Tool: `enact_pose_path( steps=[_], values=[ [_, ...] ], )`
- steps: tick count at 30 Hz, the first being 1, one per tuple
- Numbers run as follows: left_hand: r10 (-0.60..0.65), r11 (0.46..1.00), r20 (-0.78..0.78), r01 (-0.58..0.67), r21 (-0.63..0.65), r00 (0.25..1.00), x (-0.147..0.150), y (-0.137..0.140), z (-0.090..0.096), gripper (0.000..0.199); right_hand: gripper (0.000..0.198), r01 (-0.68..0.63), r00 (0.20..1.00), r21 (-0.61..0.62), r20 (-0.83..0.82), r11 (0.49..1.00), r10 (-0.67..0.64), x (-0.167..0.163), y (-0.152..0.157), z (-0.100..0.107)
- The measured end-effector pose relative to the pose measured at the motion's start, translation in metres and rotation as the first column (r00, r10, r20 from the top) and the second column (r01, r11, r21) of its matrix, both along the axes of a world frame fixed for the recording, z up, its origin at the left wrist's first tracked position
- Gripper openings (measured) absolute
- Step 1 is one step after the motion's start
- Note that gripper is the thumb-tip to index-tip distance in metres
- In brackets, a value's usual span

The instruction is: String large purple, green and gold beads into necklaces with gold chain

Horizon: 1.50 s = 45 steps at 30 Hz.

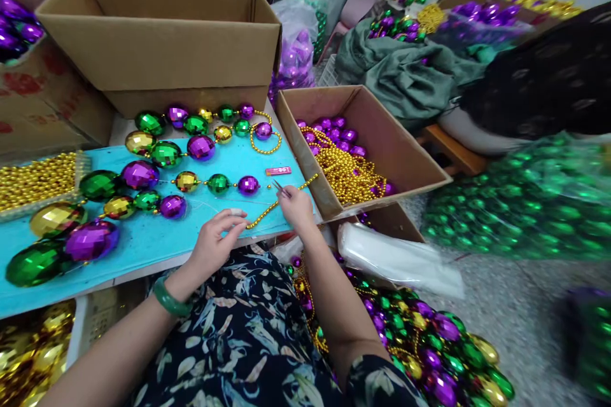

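My left hand (217, 238) pinches the near end of a thin gold bead strand (265, 212) above the blue table mat (267, 159). A white wrap is on one of its fingers. In my right hand (296, 210) is a small two-pronged pointed metal tool (279, 187), its tips towards the mat. Past that hand the strand runs on to the cardboard box rim; whether the fingers also grip it I cannot tell. Just left of the tips lies a strung row ending in a purple faceted bead (249, 186). A small pink label (278, 171) lies beyond the tool.
An open cardboard box (405, 156) holds gold strands and purple beads. A larger carton (181, 54) stands behind the table. Left is a clear tray of gold beads (38, 181). More strung beads (200, 147) cover the mat's left side. A green bead sack (515, 203) sits right.
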<state>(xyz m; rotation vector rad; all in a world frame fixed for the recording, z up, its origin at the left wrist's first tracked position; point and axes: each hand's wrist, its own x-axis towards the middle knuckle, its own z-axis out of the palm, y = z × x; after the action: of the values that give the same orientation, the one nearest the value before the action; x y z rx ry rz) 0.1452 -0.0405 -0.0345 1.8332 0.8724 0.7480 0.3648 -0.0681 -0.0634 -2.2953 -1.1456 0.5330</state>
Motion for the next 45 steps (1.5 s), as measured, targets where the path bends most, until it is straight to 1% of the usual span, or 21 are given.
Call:
enact_pose_path(
  steps=[3, 6, 8, 11, 13, 15, 18, 19, 21, 22, 23, 24, 26, 27, 29, 31, 33, 37, 42, 43, 45],
  values=[
    [0.018, 0.996, 0.062, -0.012, -0.092, 0.998, -0.005, 0.004, -0.005, 0.021, 0.027, -0.002, 0.999, 0.089, -0.048, 0.996, 0.006, 0.022, -0.018, 0.009],
    [0.015, 0.993, 0.062, -0.008, -0.117, 0.998, -0.003, 0.004, -0.007, 0.020, 0.031, 0.070, 0.996, 0.173, -0.058, 0.982, -0.061, 0.031, -0.023, 0.017],
    [-0.007, 0.996, 0.055, 0.012, -0.085, 0.998, 0.000, 0.001, -0.007, 0.019, 0.030, 0.094, 0.996, 0.100, -0.001, 0.991, -0.094, 0.024, -0.014, 0.017],
    [-0.053, 0.998, 0.053, 0.055, -0.026, 0.997, 0.004, -0.003, -0.004, 0.018, 0.025, 0.051, 0.996, -0.116, 0.082, 0.992, -0.042, 0.003, 0.009, 0.012],
    [-0.061, 0.998, 0.054, 0.063, -0.022, 0.997, 0.004, -0.004, -0.002, 0.018, 0.020, 0.017, 0.997, -0.161, 0.074, 0.987, -0.005, -0.006, 0.020, 0.008],
    [-0.044, 0.996, 0.062, 0.048, -0.070, 0.997, 0.002, -0.004, -0.002, 0.019, 0.020, -0.002, 0.999, -0.147, 0.048, 0.989, 0.009, -0.004, 0.020, 0.009],
    [0.013, 0.975, 0.102, 0.009, -0.220, 0.995, -0.002, -0.001, -0.001, 0.020, 0.024, -0.034, 0.998, -0.029, -0.048, 0.999, 0.033, 0.015, -0.006, 0.026],
    [0.040, 0.963, 0.131, -0.003, -0.270, 0.991, -0.003, 0.000, 0.000, 0.020, 0.024, -0.044, 0.991, 0.075, -0.123, 0.996, 0.053, 0.023, -0.020, 0.036],
    [0.092, 0.936, 0.202, -0.016, -0.351, 0.975, -0.003, 0.003, 0.001, 0.020, 0.025, -0.058, 0.959, 0.265, -0.252, 0.962, 0.128, 0.039, -0.051, 0.056],
    [0.112, 0.925, 0.243, -0.012, -0.380, 0.964, -0.003, 0.005, 0.002, 0.020, 0.024, -0.084, 0.944, 0.291, -0.283, 0.953, 0.169, 0.046, -0.066, 0.066],
    [0.126, 0.916, 0.281, -0.003, -0.402, 0.952, -0.002, 0.008, 0.003, 0.020, 0.023, -0.130, 0.932, 0.271, -0.294, 0.954, 0.211, 0.050, -0.080, 0.073],
    [0.133, 0.910, 0.313, 0.009, -0.415, 0.940, -0.001, 0.010, 0.004, 0.019, 0.023, -0.182, 0.924, 0.214, -0.296, 0.960, 0.241, 0.053, -0.091, 0.079],
    [0.129, 0.910, 0.361, 0.034, -0.412, 0.924, 0.002, 0.014, 0.008, 0.019, 0.021, -0.266, 0.932, 0.026, -0.248, 0.964, 0.264, 0.054, -0.108, 0.081],
    [0.123, 0.916, 0.380, 0.042, -0.399, 0.917, 0.004, 0.016, 0.011, 0.019, 0.020, -0.276, 0.947, -0.075, -0.193, 0.958, 0.258, 0.053, -0.112, 0.078],
    [0.105, 0.931, 0.413, 0.056, -0.360, 0.905, 0.008, 0.018, 0.018, 0.017, 0.016, -0.232, 0.973, -0.236, -0.038, 0.944, 0.230, 0.048, -0.115, 0.065],
    [0.079, 0.947, 0.449, 0.074, -0.313, 0.890, 0.013, 0.016, 0.028, 0.015, 0.016, -0.179, 0.972, -0.318, 0.092, 0.931, 0.218, 0.043, -0.115, 0.050],
    [0.053, 0.959, 0.473, 0.088, -0.270, 0.880, 0.017, 0.014, 0.037, 0.014, 0.018, -0.164, 0.965, -0.348, 0.136, 0.923, 0.223, 0.038, -0.114, 0.037],
    [-0.018, 0.976, 0.506, 0.125, -0.177, 0.862, 0.023, 0.009, 0.056, 0.015, 0.028, -0.165, 0.970, -0.302, 0.122, 0.939, 0.210, 0.038, -0.120, 0.028],
    [-0.096, 0.989, 0.550, 0.141, -0.040, 0.830, 0.027, -0.002, 0.090, 0.011, 0.025, -0.082, 0.985, -0.200, 0.133, 0.976, 0.110, 0.049, -0.133, 0.039],
    [-0.094, 0.993, 0.546, 0.121, -0.014, 0.833, 0.027, -0.006, 0.099, 0.009, 0.025, -0.058, 0.988, -0.168, 0.131, 0.984, 0.081, 0.051, -0.135, 0.041],
    [-0.029, 0.998, 0.527, 0.058, -0.038, 0.849, 0.023, -0.016, 0.119, 0.005, 0.029, -0.015, 0.992, -0.085, 0.121, 0.996, 0.025, 0.054, -0.137, 0.044]
  ],
)
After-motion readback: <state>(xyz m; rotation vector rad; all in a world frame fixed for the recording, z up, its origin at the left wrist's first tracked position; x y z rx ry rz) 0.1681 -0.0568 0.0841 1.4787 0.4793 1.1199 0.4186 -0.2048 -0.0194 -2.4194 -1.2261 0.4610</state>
